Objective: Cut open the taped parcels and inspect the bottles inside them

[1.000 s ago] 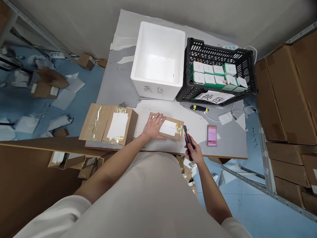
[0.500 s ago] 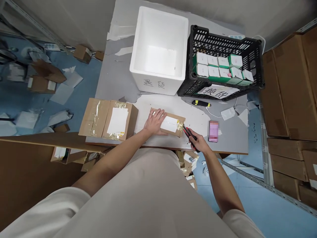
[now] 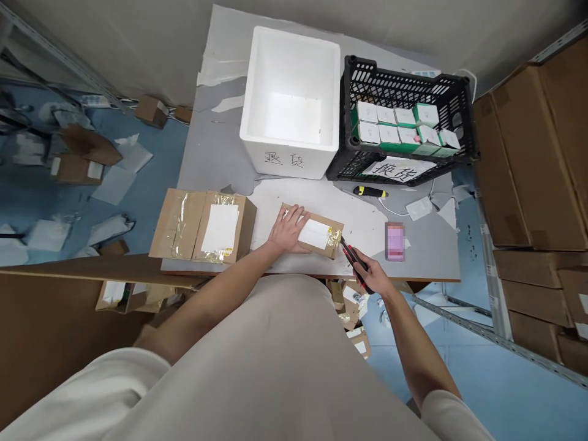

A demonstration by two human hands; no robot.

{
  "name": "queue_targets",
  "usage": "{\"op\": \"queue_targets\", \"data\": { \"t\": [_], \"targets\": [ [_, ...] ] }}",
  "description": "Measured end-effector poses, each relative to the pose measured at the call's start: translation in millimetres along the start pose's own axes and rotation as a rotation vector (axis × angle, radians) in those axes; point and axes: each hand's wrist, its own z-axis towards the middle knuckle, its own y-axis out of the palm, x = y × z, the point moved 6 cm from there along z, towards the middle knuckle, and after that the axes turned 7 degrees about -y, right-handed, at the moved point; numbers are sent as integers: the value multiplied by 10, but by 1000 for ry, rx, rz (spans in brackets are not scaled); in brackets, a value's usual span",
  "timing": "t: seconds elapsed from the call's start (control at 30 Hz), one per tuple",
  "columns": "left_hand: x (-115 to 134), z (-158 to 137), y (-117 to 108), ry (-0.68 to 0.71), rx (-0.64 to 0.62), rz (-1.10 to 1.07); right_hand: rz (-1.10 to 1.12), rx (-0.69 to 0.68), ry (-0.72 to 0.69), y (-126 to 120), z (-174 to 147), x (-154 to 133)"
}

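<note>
A small taped cardboard box (image 3: 334, 229) with a white label lies at a slant near the table's front edge. My left hand (image 3: 287, 231) rests on its left part, fingers spread over the top and thumb towards the near side. In my right hand (image 3: 371, 273), closed around its handle, is a black-and-red box cutter (image 3: 350, 252). Its tip is at the box's right end, by the clear tape; whether it touches is too small to tell. Left of my left hand stands a larger taped cardboard box (image 3: 220, 229) with a white sheet on top.
An open white foam box (image 3: 289, 131) stands at the back. To its right is a black plastic crate (image 3: 408, 86) holding several white-and-green boxes (image 3: 388, 133). A black-and-yellow knife (image 3: 370, 191) and a blurred pink phone-like object (image 3: 394, 241) lie on the table's right side.
My right hand and the box cutter have shifted slightly down and to the right, pulling the tip a little along the box's end. My left hand stays on the box.
</note>
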Motion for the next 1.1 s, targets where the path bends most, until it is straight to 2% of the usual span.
{"op": "queue_targets", "data": {
  "t": [0.27,0.5,0.6,0.8,0.97,1.1],
  "targets": [
    [8,-12,-5,-15,0,20,119,33,-2,47,-206,217],
    [21,14,-2,-21,3,-8,196,59,12,229,-83,77],
    [18,32,3,-54,19,-22,182,98,5,230,-139,80],
    [11,46,18,-64,13,-27,104,27,49,249,-387,275],
    [1,21,37,-57,6,-13,58,55,36,132,-462,403],
    [12,-35,22,-7,29,-23,-29,189,-27,-174,-468,516]
  ]
}}
